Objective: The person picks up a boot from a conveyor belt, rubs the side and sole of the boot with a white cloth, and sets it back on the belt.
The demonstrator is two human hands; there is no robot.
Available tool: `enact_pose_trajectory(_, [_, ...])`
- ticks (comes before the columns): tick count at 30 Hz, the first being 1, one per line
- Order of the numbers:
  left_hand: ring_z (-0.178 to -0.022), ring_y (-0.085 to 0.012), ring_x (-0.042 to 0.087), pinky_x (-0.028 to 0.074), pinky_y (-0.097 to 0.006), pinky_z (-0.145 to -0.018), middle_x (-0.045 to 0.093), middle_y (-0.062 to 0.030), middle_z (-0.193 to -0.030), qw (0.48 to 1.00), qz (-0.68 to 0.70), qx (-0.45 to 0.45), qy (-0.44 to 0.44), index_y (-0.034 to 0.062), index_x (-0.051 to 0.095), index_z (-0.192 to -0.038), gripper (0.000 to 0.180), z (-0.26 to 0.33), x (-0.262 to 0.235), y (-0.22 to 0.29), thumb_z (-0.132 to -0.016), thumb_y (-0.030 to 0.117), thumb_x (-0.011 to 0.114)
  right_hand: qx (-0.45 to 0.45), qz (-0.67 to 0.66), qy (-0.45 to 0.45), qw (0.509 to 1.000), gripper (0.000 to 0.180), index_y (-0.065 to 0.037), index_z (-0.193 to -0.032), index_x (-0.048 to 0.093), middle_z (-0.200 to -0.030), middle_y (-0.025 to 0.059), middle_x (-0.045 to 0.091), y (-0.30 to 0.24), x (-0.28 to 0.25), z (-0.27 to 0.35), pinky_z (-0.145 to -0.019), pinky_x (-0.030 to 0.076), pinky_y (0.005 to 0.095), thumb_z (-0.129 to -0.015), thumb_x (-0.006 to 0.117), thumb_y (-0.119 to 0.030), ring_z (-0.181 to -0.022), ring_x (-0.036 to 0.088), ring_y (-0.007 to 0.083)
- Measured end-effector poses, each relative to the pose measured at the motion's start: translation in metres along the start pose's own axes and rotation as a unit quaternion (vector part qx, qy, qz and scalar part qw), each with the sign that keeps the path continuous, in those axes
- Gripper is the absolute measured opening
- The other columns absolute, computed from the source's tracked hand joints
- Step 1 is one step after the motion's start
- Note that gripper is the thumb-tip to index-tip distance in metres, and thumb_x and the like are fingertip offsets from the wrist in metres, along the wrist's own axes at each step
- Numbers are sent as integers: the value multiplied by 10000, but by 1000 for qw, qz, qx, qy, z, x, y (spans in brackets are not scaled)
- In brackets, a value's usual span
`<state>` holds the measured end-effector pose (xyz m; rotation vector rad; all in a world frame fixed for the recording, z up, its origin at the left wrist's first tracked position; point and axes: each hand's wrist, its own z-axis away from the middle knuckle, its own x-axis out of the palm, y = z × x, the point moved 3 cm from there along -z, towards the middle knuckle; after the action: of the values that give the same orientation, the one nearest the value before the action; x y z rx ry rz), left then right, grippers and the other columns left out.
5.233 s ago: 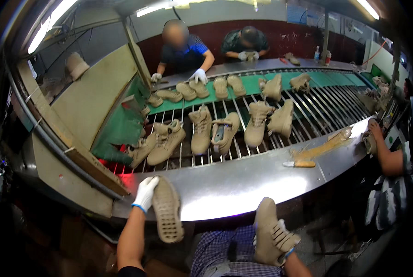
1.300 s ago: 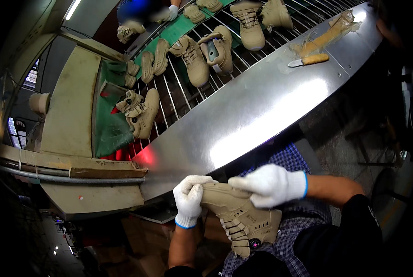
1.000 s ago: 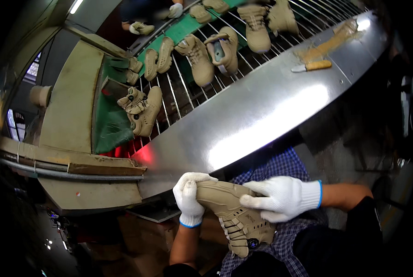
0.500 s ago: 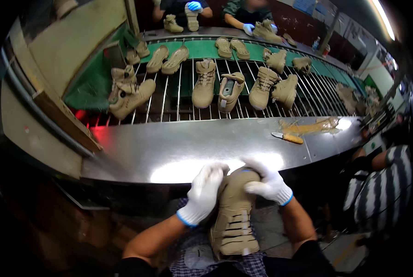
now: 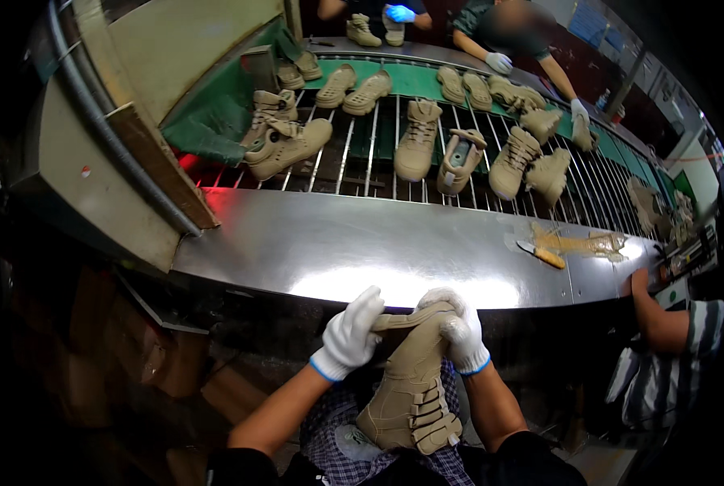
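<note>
A beige shoe upper (image 5: 410,381) is held over the person's lap, just off the front edge of the steel ledge (image 5: 273,235), toe up and straps toward the person's right. A beige sole (image 5: 402,321), seen nearly edge-on, crosses its toe end. The left hand (image 5: 350,336), in a white glove, is closed on the sole's free end; the right hand (image 5: 463,332), gloved alike, is clamped around the toe and the sole's other end. Plaid cloth (image 5: 334,421) covers the lap. Toward the ledge's back edge and right end lies a knife (image 5: 543,254) with an orange handle, just beside a tan smear (image 5: 568,241). Behind that edge, a rack of metal rods (image 5: 371,158) carries beige shoes: a laced one (image 5: 417,142) upright near the middle, an open-mouthed one (image 5: 462,162) to its right, and a strapped one (image 5: 293,150) near the left end. Along the rack's far side runs a green band (image 5: 415,79), with soles (image 5: 368,93) at its near edge. Past the far edge, a co-worker (image 5: 475,40) touches another shoe (image 5: 582,134).
</note>
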<state>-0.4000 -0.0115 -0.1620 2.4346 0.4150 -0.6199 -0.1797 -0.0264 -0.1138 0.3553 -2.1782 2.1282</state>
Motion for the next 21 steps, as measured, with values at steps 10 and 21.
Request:
enact_pose_trajectory(10, [-916,-303,756,609,-374,-770,743,-210,-1049,914,315,-196,-163,-46,635,-1264,368,-58,7,19,-1098,280,593,-16,126,-90,988,648,10,-1287,634,-1187,102,679,-38,-11,7,-1005,527,347,-854,857,-417,-1142,646,188])
enact_pose_trajectory(21, [-841,-315,775,641,-387,-741,757,-204,-993,957,62,-124,-253,-32,693,-1177,298,-72,-3,74,-1013,217,686,82,323,-249,909,597,-38,-1333,678,-1256,136,711,-56,-48,-12,-1046,534,392,-836,853,-317,-1170,682,248])
